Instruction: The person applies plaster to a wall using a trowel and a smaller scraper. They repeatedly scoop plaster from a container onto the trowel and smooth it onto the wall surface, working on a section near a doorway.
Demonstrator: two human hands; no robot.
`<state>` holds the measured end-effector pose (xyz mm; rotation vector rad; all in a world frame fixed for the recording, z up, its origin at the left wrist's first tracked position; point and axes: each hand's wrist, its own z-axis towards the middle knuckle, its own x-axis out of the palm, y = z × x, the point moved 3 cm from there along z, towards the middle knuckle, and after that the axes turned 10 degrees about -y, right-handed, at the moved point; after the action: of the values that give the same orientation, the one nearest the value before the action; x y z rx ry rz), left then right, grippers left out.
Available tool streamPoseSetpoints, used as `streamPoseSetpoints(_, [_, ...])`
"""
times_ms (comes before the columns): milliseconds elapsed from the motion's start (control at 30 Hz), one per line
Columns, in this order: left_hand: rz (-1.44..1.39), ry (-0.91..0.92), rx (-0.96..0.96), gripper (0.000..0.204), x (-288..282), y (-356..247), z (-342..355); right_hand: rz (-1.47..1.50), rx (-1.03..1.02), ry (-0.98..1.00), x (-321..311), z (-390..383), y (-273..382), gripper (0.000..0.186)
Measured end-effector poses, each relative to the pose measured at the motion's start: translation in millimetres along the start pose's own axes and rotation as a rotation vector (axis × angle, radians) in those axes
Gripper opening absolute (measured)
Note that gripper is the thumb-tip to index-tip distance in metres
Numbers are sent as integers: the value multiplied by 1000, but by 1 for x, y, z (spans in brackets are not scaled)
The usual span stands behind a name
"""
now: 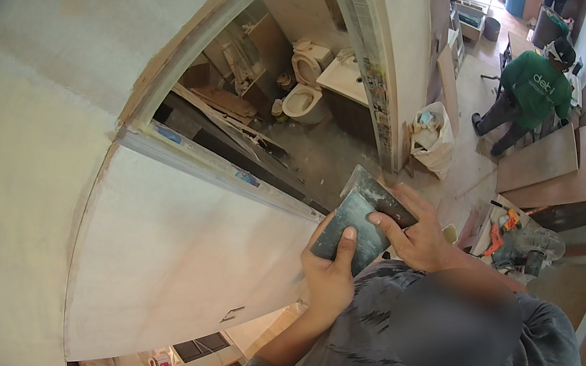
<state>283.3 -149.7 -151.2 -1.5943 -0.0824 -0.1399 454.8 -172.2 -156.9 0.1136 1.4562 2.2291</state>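
In the lower middle of the head view I hold two flat, dust-smeared grey rectangular plates, overlapping at an angle. My left hand [330,266] grips the front, lighter grey-green plate [357,211], with the thumb lying on its face. My right hand [417,232] grips the darker rear plate [380,195], its thumb pressed near the front one's right side. The plates are held above my grey shirt, beside the pale panel [165,251] below the door opening. My fingers behind the plates are partly hidden.
A doorway shows a toilet [303,104] and sink [342,82]. A white sack [432,140] stands right of it. A co-worker in green [533,88] bends near loose boards [537,158]; other people are farther back. Orange tools [499,232] lie at lower right.
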Motion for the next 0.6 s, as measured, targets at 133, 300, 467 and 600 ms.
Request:
streamPoseSetpoints(133, [-16, 2, 19, 37, 2, -2, -6, -65, -29, 44, 1, -1, 6, 42])
streamPoseSetpoints(300, [34, 59, 11, 36, 0, -2, -7, -183, 22, 162, 3, -5, -7, 42])
streamPoseSetpoints(467, [76, 70, 40, 36, -5, 7, -5, -191, 64, 288, 0, 9, 6, 38])
streamPoseSetpoints(600, [138, 67, 86, 37, -7, 9, -7, -207, 56, 388, 3, 13, -3, 34])
